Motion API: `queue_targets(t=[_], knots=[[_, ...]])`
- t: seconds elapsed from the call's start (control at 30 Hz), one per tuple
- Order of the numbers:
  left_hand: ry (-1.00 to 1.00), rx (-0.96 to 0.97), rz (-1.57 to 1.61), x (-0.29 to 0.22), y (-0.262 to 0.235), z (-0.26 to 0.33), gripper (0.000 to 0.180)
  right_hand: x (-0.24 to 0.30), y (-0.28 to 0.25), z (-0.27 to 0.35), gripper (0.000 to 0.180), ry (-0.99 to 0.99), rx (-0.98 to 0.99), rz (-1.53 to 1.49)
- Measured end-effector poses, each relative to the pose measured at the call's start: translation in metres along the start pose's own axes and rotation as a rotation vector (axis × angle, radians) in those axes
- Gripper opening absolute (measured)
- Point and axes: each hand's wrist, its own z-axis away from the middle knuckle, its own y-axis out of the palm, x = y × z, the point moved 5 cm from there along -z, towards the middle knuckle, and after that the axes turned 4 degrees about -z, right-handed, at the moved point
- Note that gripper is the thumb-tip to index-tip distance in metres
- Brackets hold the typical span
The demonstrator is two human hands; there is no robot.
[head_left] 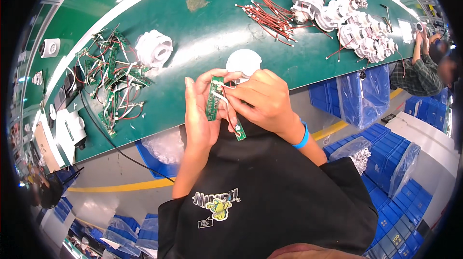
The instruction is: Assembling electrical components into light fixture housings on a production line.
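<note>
My left hand [195,119] is closed around a narrow green circuit board [211,104], held upright near the table's front edge. A white wire [223,99] runs down from it to a smaller green board [240,132] that hangs below my fingers. My right hand [267,100], with a blue band on its wrist, pinches a thin wire [232,85] at the top of the long board. Its fingertips partly hide the wire's end. Just beyond both hands, a round white housing [244,61] rests on the green table [202,37].
On the left lies a tangled pile of wired circuit boards [113,80], beside a white housing [154,48]. Red wire bundles [275,20] and several white housings [357,30] fill the far right. Blue crates [381,153] stand below right. A co-worker's sleeve [422,78] shows at the right.
</note>
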Motion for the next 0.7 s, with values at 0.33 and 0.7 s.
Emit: queue_targets(t=[0.33,0.7], knots=[[0.147,-0.023,-0.251,-0.001,0.007,0.004,0.076,-0.003,0.001,0.000,0.017,0.080,-0.022,-0.016],[0.219,-0.051,-0.593,-0.012,0.011,0.014,0.090,0.004,0.000,-0.005,0.019,0.088,0.018,0.101]])
